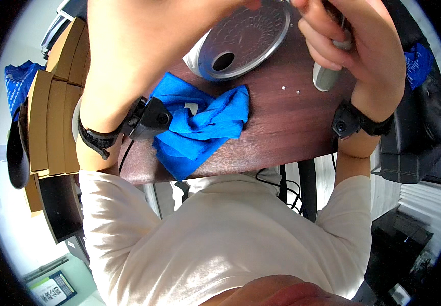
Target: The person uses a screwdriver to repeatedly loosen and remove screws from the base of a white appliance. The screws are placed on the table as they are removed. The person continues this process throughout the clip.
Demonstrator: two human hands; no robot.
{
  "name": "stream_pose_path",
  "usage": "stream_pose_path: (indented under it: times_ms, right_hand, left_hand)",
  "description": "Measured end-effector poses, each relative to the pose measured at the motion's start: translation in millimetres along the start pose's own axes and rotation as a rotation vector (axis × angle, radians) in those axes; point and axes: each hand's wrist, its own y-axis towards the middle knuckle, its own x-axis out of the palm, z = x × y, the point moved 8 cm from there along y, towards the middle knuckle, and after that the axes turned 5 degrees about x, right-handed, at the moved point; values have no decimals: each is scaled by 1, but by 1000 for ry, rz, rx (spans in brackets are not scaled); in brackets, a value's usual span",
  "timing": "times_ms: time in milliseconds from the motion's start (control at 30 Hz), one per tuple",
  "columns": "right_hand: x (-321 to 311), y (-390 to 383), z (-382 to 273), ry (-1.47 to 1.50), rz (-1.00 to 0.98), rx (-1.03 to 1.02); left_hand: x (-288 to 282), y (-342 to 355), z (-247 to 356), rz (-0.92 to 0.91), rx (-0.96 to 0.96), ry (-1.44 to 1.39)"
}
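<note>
On the table lies a round silver-faced object [253, 38] with a white side, an embossed ring pattern and a black oval near its edge. My left hand [184, 20] reaches over its left side, and most of its fingers are cut off by the upper edge. My right hand [327, 38] is closed, its fingers wrapped round a tool with a pale grey rounded handle [326, 77]. The tool's other end is mostly hidden, so its kind does not show. Nearer to me, a crumpled blue cloth [205, 127] rests below the silver object.
Two small bright bits [283, 87] lie on the dark reddish-brown table [276, 132]. Brown cardboard boxes [54, 122] are stacked at the left. A black padded seat [409, 148] stands at the right. Black cables [292, 191] hang below the table edge.
</note>
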Motion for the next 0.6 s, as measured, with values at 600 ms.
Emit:
stream_pose_path:
  times_ms: [600]
  right_hand:
    - [2, 12, 17, 247, -258, 6]
  left_hand:
    - [2, -7, -23, -61, -57, -214]
